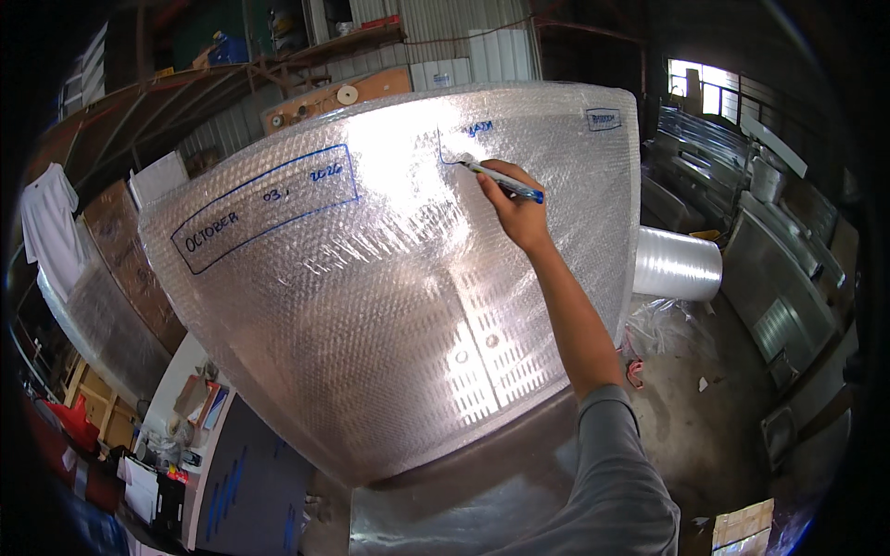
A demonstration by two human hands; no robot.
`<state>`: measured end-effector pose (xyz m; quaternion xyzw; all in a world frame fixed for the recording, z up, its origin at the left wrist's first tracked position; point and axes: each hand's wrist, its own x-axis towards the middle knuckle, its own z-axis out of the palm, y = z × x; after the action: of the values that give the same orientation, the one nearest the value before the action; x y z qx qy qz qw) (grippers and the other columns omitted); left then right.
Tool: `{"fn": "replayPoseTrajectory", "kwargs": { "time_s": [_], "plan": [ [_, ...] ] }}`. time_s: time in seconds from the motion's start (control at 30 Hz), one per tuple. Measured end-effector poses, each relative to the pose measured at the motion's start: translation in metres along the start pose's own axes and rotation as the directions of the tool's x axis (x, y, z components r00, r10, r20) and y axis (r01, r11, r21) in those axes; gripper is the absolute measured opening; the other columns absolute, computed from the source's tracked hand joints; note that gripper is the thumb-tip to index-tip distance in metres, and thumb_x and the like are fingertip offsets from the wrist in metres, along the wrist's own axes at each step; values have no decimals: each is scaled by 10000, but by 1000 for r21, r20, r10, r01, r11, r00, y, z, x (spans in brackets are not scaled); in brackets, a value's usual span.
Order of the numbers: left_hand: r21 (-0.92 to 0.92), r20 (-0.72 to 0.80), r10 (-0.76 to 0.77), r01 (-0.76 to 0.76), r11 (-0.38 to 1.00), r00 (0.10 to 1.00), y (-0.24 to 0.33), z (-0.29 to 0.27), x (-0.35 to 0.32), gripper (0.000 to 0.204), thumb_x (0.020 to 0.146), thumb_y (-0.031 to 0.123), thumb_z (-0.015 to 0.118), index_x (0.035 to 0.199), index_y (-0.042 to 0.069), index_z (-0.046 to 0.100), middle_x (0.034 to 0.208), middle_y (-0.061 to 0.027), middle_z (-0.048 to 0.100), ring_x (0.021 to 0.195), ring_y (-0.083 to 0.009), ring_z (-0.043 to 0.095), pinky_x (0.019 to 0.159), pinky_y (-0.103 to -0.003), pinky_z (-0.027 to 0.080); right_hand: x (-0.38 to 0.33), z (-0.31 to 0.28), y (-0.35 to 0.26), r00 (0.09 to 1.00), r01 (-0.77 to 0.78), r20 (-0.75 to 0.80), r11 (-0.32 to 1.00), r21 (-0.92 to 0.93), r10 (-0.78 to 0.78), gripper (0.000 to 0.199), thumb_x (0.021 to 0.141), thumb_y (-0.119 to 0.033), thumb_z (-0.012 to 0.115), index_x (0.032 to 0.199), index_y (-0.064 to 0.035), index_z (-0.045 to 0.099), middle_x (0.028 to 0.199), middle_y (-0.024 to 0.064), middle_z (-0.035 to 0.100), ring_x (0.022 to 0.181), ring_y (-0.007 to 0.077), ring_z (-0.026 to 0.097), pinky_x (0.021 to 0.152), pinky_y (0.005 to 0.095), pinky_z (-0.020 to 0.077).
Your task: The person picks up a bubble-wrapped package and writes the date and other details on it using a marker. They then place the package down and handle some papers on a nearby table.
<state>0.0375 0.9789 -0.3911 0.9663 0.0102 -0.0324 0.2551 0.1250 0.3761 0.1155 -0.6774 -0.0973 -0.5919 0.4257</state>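
Observation:
My right hand [515,206] is closed around a blue-capped marker pen [513,184]. The pen's tip rests on the bubble wrap, at the lower edge of a blue line drawn near the top middle. Bubble wrap [306,324] covers a large panel-like metal item in front of me, and slotted vents show through it lower down. Blue handwriting inside a drawn box [264,206] is on the upper left of the wrap. A smaller boxed word [603,120] sits at the top right corner. My left hand is out of the picture.
A roll of clear wrap [679,264] lies behind the wrapped item on the right. Metal sheets and panels [779,269] lean along the right side. On the left are a cluttered table [176,408], a hanging white cloth [57,218] and a wrapped brown board [134,259].

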Motion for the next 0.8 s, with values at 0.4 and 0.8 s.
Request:
{"fn": "replayPoseTrajectory", "kwargs": {
  "time_s": [0.4, 0.8],
  "plan": [
    [-32, -25, -42, 41, 999, 999, 1, 6, -1, 341, 979, 353, 607, 922, 32, 711, 850, -186, 733, 755, -414, 704, 661, -517, 548, 40, -39, 2, 985, -84, -147, 995, 50, 91, 272, 962, -183, 747, 1168, -7, 715, 888, 18, 691, 730, 70, 584, 664, 231, 492],
    [-46, -37, -67, 66, 997, 997, -7, 10, -7, 355, 972, 364, 613, 909, 28, 710, 847, -185, 734, 751, -420, 702, 658, -522, 549, 59, 33, -37, 998, 41, 40, 999, 29, -42, 262, 956, -169, 752, 1154, -1, 719, 956, 52, 729, 827, 91, 639, 745, 249, 528]
  ]
}}
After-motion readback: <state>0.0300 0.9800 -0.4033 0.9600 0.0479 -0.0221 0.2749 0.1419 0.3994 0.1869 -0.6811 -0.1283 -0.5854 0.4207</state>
